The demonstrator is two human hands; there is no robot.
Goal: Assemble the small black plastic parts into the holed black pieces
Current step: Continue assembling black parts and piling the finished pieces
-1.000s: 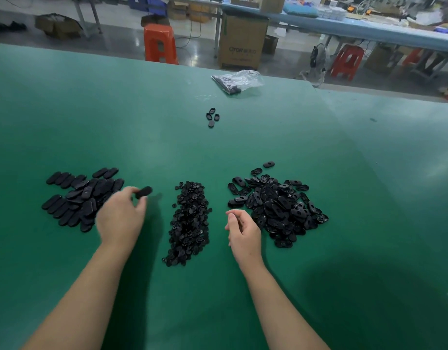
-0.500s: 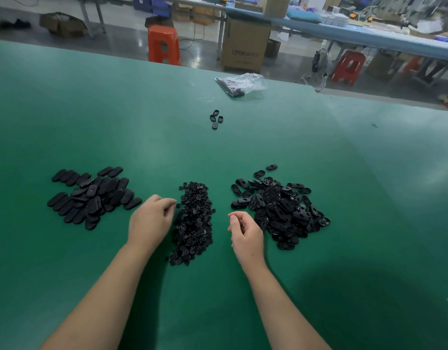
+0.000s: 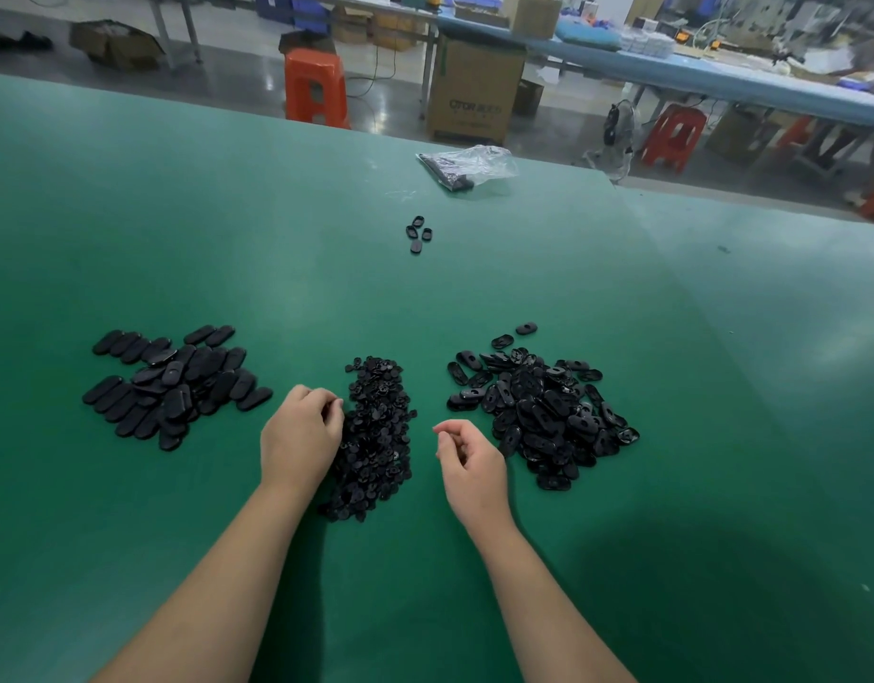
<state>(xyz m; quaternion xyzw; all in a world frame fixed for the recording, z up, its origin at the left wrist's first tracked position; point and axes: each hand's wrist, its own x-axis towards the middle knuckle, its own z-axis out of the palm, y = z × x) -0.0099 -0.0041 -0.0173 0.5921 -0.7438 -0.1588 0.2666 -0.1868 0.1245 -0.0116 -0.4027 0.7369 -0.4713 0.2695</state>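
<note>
Green table (image 3: 228,229) carries three black heaps: holed pieces (image 3: 538,406) right, small parts (image 3: 376,431) centre, closed ovals (image 3: 174,382) left. Left hand (image 3: 299,436) at left edge of small parts, fingers curled into heap; whether it pinches one cannot be told. Right hand (image 3: 469,460) between small parts and holed pieces, fingers loosely curled, holding nothing. Clear bag (image 3: 467,165) at far edge, dark items inside. Four loose pieces (image 3: 418,234) beyond heaps.

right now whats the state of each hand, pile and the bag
left hand: fingers curled at the small parts pile's left edge
right hand: loosely curled, empty
small parts pile: loose heap
holed pieces pile: jumbled
left pile: laid flat
bag: lying crumpled
</note>
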